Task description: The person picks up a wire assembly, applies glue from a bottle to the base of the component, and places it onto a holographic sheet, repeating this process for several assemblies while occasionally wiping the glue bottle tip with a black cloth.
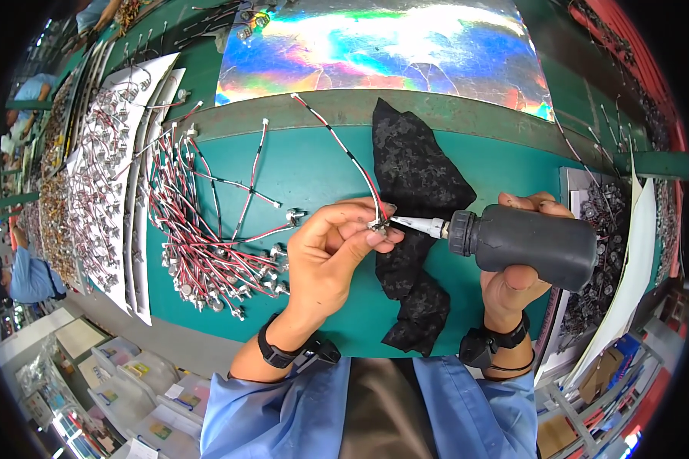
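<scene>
Between the fingertips of my left hand point(319, 264) is pinched a small metal component with wires point(378, 225). Its red, black and white lead point(344, 149) runs up and away to a white plug at the far end. My right hand point(505, 294) grips a black squeeze bottle point(540, 241), tipped on its side. The bottle's white nozzle point(425, 226) points left, its thin tip right at the component; whether they touch, I cannot tell. Beneath the nozzle lies a dark, stained cloth point(417, 168). Left of my left hand is a heap of similar wired components point(207, 256).
White sheets point(99, 206) crowded with wired parts stand at the left of the green mat point(314, 172). A shiny holographic sheet point(383, 53) lies beyond the metal rail point(314, 111). At right, a tray point(601, 252) holds dark round parts. Plastic bins point(157, 382) sit lower left.
</scene>
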{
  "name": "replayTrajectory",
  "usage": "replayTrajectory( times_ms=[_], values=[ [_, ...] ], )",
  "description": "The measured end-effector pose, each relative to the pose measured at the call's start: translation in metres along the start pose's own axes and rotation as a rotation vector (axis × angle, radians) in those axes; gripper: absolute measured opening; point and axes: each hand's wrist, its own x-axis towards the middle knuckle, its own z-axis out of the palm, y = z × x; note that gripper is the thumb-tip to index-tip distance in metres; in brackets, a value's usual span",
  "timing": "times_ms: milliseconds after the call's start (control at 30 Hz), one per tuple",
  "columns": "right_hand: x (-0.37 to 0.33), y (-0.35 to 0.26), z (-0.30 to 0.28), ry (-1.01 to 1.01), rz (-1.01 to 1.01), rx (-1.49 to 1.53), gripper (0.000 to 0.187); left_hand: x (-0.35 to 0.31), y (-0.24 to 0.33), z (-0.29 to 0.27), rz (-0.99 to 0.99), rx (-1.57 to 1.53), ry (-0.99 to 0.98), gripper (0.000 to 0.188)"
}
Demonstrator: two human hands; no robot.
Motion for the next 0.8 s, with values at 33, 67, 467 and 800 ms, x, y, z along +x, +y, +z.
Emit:
replayTrajectory(
  times_ms=[33, 67, 467, 800],
  values=[
    [0.001, 0.0, -0.001, -0.01, -0.01, 0.007, 0.075, 0.0, 0.0, 0.0, -0.005, -0.01, 0.002, 0.014],
    [0.003, 0.002, -0.001, -0.007, -0.012, 0.008, 0.075, 0.0, 0.0, -0.001, -0.009, -0.019, 0.003, 0.015],
    [0.037, 0.032, -0.036, 0.446, 0.241, 0.28, 0.037, 0.009, 0.057, -0.001, 0.127, 0.097, 0.063, 0.018],
    [0.041, 0.049, -0.049, 0.501, 0.368, 0.388, 0.029, 0.24, 0.154, 0.013, 0.393, 0.924, 0.157, 0.019]
  ],
)
